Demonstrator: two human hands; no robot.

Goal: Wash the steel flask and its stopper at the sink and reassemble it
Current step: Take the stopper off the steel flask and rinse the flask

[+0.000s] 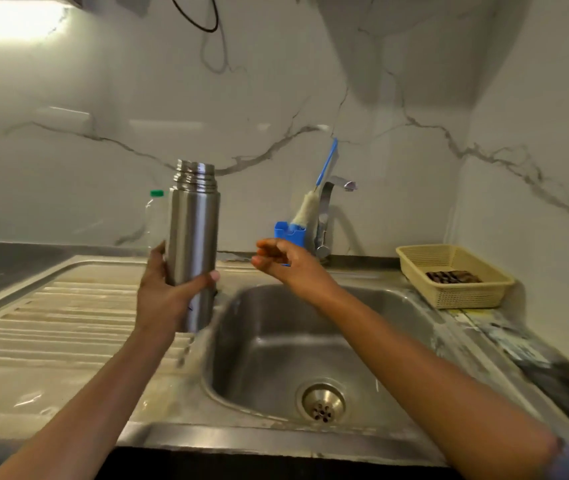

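Note:
My left hand point(162, 296) grips the steel flask point(195, 230) around its lower half and holds it upright over the seam between the drainboard and the sink basin point(269, 344). The flask's threaded neck is bare, with no cap or stopper on it. My right hand point(288, 263) is stretched out over the back of the basin, in front of a blue holder point(290, 232). Its fingers are loosely curled and hold nothing. I see no stopper anywhere in view.
A bottle brush point(305, 211) with a blue handle stands in the blue holder beside the tap point(328, 209). A clear plastic bottle point(155, 216) with a green cap stands behind the flask. A yellow basket point(449, 292) sits on the right counter. The ribbed drainboard point(68, 323) lies to the left.

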